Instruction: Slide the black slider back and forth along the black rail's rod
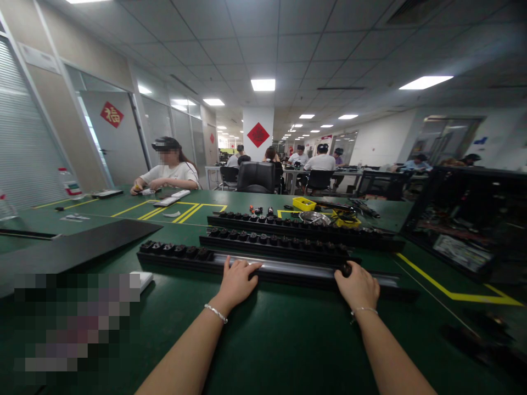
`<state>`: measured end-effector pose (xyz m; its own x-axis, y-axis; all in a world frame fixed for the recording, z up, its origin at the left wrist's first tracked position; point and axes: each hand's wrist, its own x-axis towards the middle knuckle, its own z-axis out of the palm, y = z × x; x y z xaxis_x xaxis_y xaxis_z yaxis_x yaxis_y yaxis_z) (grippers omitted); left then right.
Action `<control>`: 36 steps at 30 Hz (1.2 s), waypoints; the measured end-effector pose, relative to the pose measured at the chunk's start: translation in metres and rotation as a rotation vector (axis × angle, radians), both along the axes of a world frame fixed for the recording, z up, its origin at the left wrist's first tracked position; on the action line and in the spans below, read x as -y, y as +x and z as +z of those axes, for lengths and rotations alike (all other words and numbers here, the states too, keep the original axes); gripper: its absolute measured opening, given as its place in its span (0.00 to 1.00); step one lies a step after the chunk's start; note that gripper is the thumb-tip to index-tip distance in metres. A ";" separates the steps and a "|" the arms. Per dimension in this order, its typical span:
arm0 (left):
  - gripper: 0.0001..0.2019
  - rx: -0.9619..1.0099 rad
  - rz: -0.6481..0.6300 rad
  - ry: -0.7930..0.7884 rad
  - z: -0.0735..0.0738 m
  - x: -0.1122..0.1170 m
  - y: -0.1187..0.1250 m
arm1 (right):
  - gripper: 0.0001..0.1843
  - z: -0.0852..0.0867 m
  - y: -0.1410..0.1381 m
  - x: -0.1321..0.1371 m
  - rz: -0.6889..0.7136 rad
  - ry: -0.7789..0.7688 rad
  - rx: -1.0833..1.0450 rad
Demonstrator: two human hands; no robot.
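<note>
your left hand [237, 282] spreads wide, fingertips on the long black rail with a silver channel [288, 267], nearest you on the green counter [284, 351]; your right hand [359, 288] pinches a small black rounded piece [346, 269] there — best brace the rail firmly, piece square to the channel.

Place: office-style workshop | green worktable [296, 340], yellow markings [480, 298] | black office chair [256, 177] | tiled ceiling [257, 55] | seated people [320, 161]

Black rail [296, 268] — flat, modules [180, 250] at left, dark piece [346, 269] right
</note>
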<state>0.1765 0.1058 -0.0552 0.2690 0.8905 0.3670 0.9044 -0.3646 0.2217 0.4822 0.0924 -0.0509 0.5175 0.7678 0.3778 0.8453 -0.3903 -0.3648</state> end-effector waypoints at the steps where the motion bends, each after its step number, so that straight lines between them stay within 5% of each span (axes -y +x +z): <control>1: 0.18 0.002 -0.001 0.001 0.000 0.000 0.000 | 0.26 0.000 0.000 0.000 -0.003 -0.001 -0.003; 36: 0.17 0.007 -0.009 -0.001 -0.001 -0.001 -0.001 | 0.26 0.000 0.009 0.002 -0.011 0.030 -0.046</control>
<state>0.1756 0.1071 -0.0562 0.2747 0.8884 0.3678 0.8995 -0.3726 0.2282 0.4911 0.0904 -0.0506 0.5435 0.7506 0.3758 0.8229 -0.3881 -0.4149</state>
